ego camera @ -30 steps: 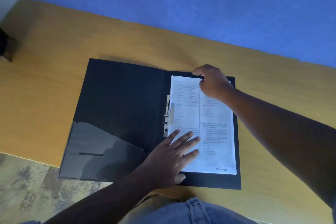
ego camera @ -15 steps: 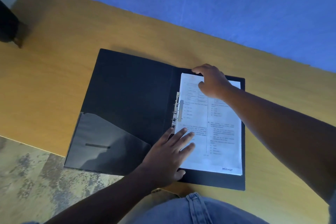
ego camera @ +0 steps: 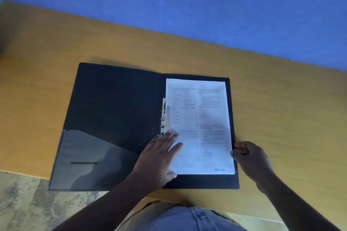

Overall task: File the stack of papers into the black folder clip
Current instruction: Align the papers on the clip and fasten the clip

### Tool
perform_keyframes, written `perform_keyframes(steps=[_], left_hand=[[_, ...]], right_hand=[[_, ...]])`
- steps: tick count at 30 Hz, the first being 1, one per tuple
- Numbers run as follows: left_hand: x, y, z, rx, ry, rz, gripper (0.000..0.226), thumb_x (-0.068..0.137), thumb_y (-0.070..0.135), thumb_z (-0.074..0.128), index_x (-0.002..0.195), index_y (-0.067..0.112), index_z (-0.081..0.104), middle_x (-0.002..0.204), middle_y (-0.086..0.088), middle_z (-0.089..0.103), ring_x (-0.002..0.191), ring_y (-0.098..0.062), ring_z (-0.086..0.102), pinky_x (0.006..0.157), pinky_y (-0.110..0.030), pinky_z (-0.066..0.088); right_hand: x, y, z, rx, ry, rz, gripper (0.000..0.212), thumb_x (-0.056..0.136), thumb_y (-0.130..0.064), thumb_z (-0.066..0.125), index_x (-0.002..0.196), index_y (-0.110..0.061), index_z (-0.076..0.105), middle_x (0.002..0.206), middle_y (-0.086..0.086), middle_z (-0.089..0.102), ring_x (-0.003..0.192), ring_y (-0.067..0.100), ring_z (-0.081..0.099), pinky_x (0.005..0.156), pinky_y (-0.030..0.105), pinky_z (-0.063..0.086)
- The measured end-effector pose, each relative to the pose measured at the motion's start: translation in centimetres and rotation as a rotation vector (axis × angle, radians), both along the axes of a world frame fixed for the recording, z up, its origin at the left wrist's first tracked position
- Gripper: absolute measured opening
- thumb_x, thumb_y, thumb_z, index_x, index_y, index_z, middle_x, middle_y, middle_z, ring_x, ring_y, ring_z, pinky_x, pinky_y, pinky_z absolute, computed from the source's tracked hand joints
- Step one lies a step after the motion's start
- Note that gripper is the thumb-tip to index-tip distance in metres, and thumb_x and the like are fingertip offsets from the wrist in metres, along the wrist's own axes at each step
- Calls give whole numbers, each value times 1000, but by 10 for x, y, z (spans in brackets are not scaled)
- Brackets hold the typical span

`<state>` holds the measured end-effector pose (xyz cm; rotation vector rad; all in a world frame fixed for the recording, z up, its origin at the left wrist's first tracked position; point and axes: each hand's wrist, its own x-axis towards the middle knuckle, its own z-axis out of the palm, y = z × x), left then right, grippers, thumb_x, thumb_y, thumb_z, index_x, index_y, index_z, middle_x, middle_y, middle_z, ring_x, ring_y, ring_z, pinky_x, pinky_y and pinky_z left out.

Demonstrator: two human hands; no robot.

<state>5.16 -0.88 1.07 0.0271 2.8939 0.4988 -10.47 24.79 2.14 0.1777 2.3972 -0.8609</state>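
- The counter (ego camera: 281, 99) lies bare to the right of the right hand (ego camera: 249, 157) and beyond both hands: free room.
- The black folder (ego camera: 112, 108) lies open under the hands.
- The stack of papers (ego camera: 199, 125) sits on its right half, pressed by the flat, released left hand (ego camera: 159, 157); the right hand curls loosely at the sheets' right edge, probably squaring them.
- Just beyond the left hand's fingertips is the clip (ego camera: 164, 116); next, likely, seat the papers' left edge under it.

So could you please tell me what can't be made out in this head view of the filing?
- Whether the clip grips the papers: too small, blurred.
- The print on the page: too small, apart from "SPEED POST".
- The papers' lower left corner: hidden under the left hand.
- Whether the right hand pinches the paper's edge or the folder: fingers curled.
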Motion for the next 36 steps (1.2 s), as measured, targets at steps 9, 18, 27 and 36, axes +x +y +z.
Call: perform_keyframes(steps=[9,18,27,36], left_hand=[[-3,2,7,16,72,-8,79,70,55,73,136,16,55,152,-6,46,143,-25,38,113,-48,35],[-61,-36,25,452,274,628,10,88,15,62,94,23,62,96,10,60,83,0,60,63,-12,45],[-99,-72,11,746,-75,928,33,91,24,57,124,20,57,112,9,68,84,-14,69,66,-28,54],[-98,-67,25,922,42,949,15,98,26,52,92,28,66,80,9,72,58,1,66,49,-8,45]], right_hand=[[-12,-9,2,57,38,86,30,82,-29,69,111,-18,71,96,-8,73,91,13,67,78,33,55],[-78,-49,10,-28,95,45,36,86,-22,61,120,-21,69,91,-13,69,77,3,60,56,20,42],[-79,-60,9,-62,71,141,47,81,-14,55,124,-30,67,108,-12,72,81,3,64,52,20,44],[-77,-58,6,-69,82,159,51,80,-13,51,124,-33,67,105,-16,72,61,3,57,38,11,36]])
